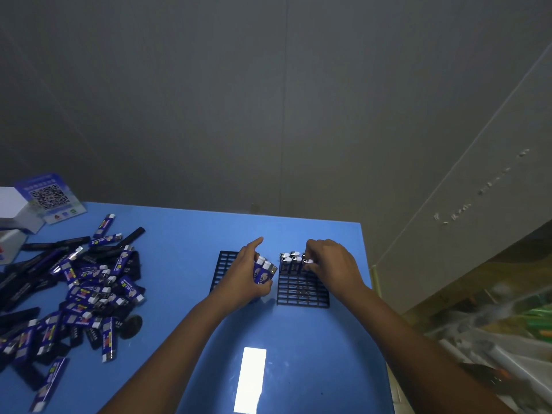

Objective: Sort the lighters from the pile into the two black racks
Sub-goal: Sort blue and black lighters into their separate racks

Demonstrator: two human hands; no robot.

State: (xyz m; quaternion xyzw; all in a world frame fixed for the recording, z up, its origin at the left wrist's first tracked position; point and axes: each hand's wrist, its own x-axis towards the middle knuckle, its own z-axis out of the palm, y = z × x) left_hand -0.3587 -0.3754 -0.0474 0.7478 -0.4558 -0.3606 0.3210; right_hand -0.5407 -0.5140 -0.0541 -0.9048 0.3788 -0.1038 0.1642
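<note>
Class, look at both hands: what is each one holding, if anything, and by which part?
The left hand grips a few lighters around their lower bodies, white tops showing. The right hand pinches the top of one lighter standing in the right rack.

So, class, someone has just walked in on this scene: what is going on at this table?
A person is sorting lighters into two black racks on a blue table. The left hand grips a few lighters over the left rack. The right hand pinches a lighter at the right rack, where several lighters already stand. A big pile waits at the left.
</note>
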